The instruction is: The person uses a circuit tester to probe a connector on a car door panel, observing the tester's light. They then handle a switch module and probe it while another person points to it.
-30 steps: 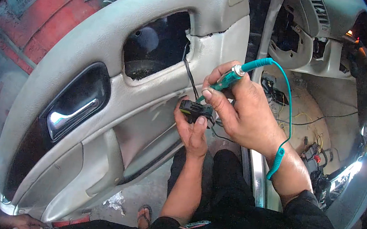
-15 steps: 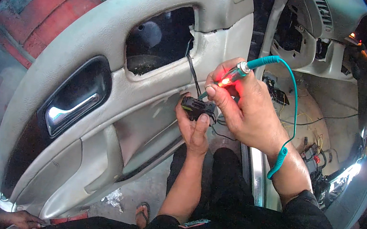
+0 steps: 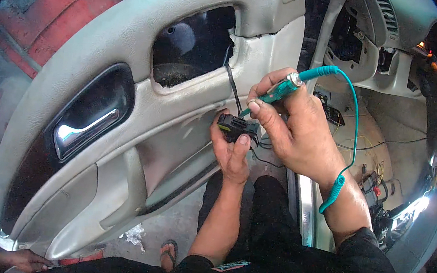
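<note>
My left hand (image 3: 231,157) is closed round a black electrical connector (image 3: 235,128) with a yellow-green strip on its near side. Dark wires (image 3: 232,89) run from it up to the ragged opening in the car door panel (image 3: 192,79). Above the connector, my right hand (image 3: 303,124) pinches a teal circuit test light (image 3: 280,91), its probe pointing down at the connector's top; whether the tip touches metal is too small to tell. No glow shows in its clear body. A coiled teal cord (image 3: 356,120) leads from its top down beside my right wrist.
The door's chrome inner handle (image 3: 86,126) lies at the left. Loose wiring (image 3: 377,189) and black parts lie on the car floor at right, below the stripped dashboard (image 3: 407,45). Another person's hand (image 3: 26,260) rests at the door's lower left edge. A red barrel (image 3: 60,10) stands behind.
The test light's red-orange glow has gone out. Both hands have barely moved, still holding the connector and the test light.
</note>
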